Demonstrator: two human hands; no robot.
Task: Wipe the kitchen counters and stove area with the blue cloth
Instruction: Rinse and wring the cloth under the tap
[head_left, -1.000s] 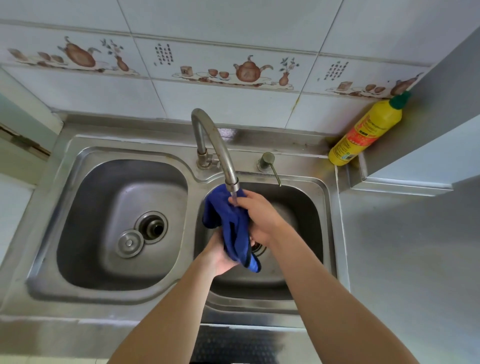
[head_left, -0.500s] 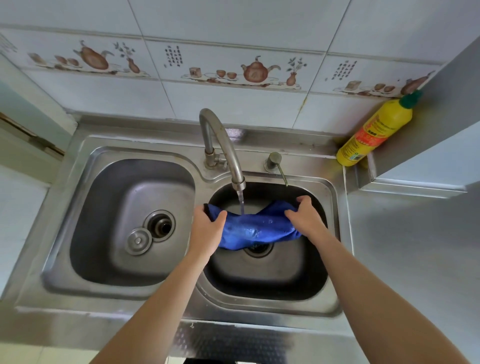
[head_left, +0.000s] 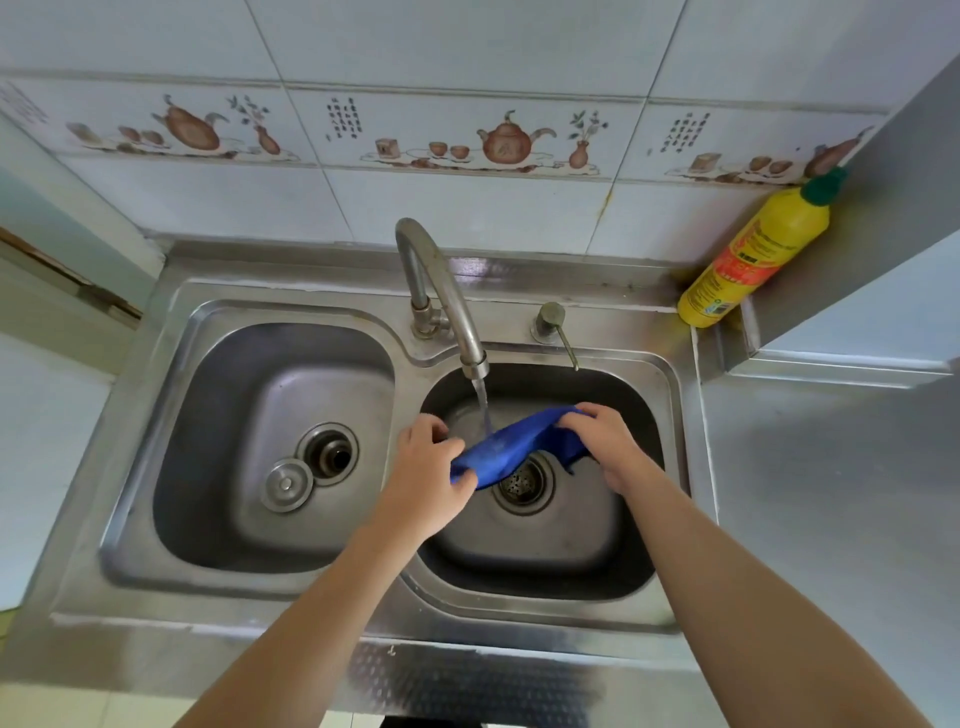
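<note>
The blue cloth (head_left: 511, 446) is stretched between both hands over the right basin of the steel double sink (head_left: 667, 395). My left hand (head_left: 427, 475) grips its lower left end. My right hand (head_left: 605, 439) grips its upper right end. Water runs from the curved tap (head_left: 441, 296) onto the middle of the cloth. The drain strainer (head_left: 523, 486) of the right basin shows just below the cloth.
A yellow bottle with a green cap (head_left: 756, 254) stands in the back right corner beside a grey counter (head_left: 831, 493). A small lever (head_left: 556, 327) sits right of the tap. A loose drain plug (head_left: 285, 484) lies in the left basin. A tiled wall rises behind.
The cloth went from bunched under the spout to spread between both hands. Now its left end has dropped, so it slants, and both hands sit a little closer together.
</note>
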